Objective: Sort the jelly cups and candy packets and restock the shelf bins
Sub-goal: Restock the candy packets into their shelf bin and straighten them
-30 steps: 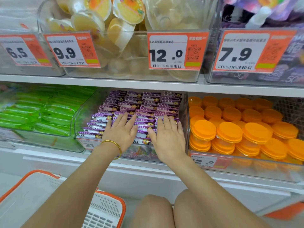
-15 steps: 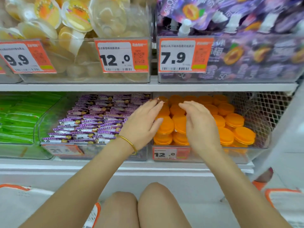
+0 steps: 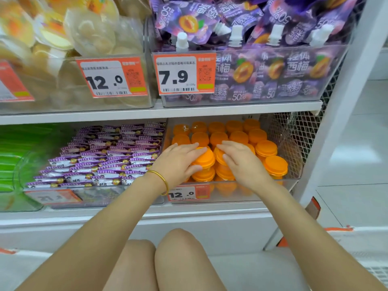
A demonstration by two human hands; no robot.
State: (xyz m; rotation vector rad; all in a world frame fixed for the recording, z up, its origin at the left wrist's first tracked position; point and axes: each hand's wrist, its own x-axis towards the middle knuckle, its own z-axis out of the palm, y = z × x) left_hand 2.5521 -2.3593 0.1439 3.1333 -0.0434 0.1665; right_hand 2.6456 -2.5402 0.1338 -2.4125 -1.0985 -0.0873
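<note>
Candy packets (image 3: 109,156) lie rowed at left; left hand (image 3: 178,162) and right hand (image 3: 241,164), fingers straight, gripping nothing, press on stacked jelly cups (image 3: 266,148) in the clear bin (image 3: 262,192); risk: an uneven push could topple the front stacks over its low wall.

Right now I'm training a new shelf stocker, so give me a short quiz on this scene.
1. True or false: the left hand and the right hand both touch the orange cups.
2. Which price is on the tag in front of the orange cups? A 7.9, B 12.0, C 9.9.
3. Fill in: the packets left of the orange cups are ___.

Key: 1 true; 2 B; 3 purple.
</note>
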